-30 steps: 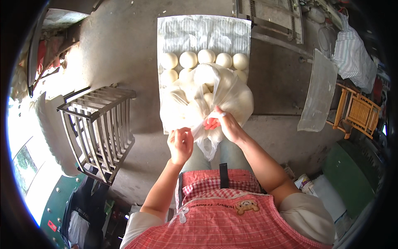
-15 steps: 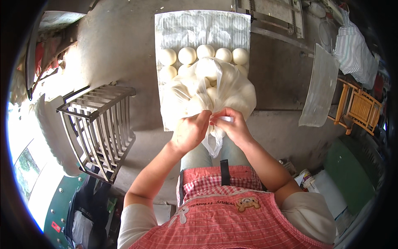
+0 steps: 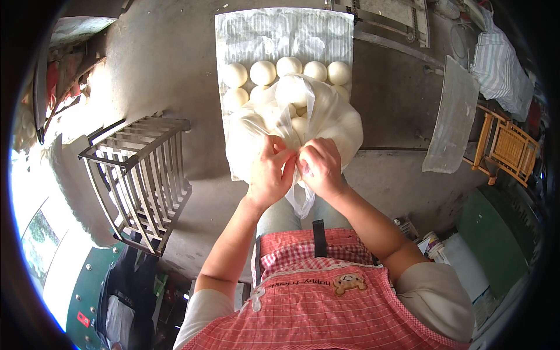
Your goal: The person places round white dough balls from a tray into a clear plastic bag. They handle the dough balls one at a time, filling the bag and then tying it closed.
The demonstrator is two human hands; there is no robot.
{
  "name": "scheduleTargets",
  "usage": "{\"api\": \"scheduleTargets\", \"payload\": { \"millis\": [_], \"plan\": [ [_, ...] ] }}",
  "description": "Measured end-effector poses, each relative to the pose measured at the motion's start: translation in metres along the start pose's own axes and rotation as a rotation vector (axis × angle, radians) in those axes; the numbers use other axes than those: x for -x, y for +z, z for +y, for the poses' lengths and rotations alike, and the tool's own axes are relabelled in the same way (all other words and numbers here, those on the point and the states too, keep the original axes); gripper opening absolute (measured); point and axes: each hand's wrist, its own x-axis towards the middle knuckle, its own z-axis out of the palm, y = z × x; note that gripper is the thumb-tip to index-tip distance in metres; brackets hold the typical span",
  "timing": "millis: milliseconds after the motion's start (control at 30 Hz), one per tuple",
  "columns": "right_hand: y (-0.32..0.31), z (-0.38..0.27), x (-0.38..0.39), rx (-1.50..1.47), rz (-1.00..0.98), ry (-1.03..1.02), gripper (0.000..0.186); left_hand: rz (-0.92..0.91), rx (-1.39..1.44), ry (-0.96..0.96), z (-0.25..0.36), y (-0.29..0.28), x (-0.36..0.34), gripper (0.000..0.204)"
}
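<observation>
A clear plastic bag (image 3: 334,123) full of white round balls rests on the near part of a pale ridged board (image 3: 286,35) in front of me. Rows of white balls (image 3: 262,72) lie on the board beyond the bag, partly hidden by it. My left hand (image 3: 272,172) and my right hand (image 3: 319,167) meet at the gathered neck of the bag, both with bent fingers pinching the plastic. A loose loop of plastic (image 3: 302,207) hangs below them, over my legs.
A slatted metal rack (image 3: 142,150) stands on the left. On the right are a translucent sheet (image 3: 448,116), a striped sack (image 3: 499,70), a bamboo chair (image 3: 506,149) and a green panel (image 3: 490,239). Metal framework (image 3: 389,18) is at the back right.
My left hand has moved up and right to the bag's neck. My right hand has closed in beside it, fingers more curled. The board appears slightly higher in the view.
</observation>
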Motion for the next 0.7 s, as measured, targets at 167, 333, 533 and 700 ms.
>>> {"api": "scheduleTargets", "payload": {
  "millis": [167, 333, 533, 700],
  "plan": [
    [0.013, 0.014, 0.005, 0.024, 0.182, -0.105, 0.023, -0.021, 0.171, 0.032, -0.02, 0.002, -0.005, 0.01],
    [0.018, 0.02, 0.014, -0.034, 0.187, -0.093, 0.021, -0.019, 0.262, -0.071, -0.02, 0.0, -0.015, 0.009],
    [0.014, 0.017, 0.008, -0.014, 0.206, -0.005, 0.019, -0.058, 0.216, -0.037, -0.023, -0.003, -0.015, 0.008],
    [0.004, 0.019, 0.014, -0.011, 0.077, 0.02, 0.018, 0.124, 0.072, 0.036, -0.023, 0.011, -0.011, 0.011]
  ]
}}
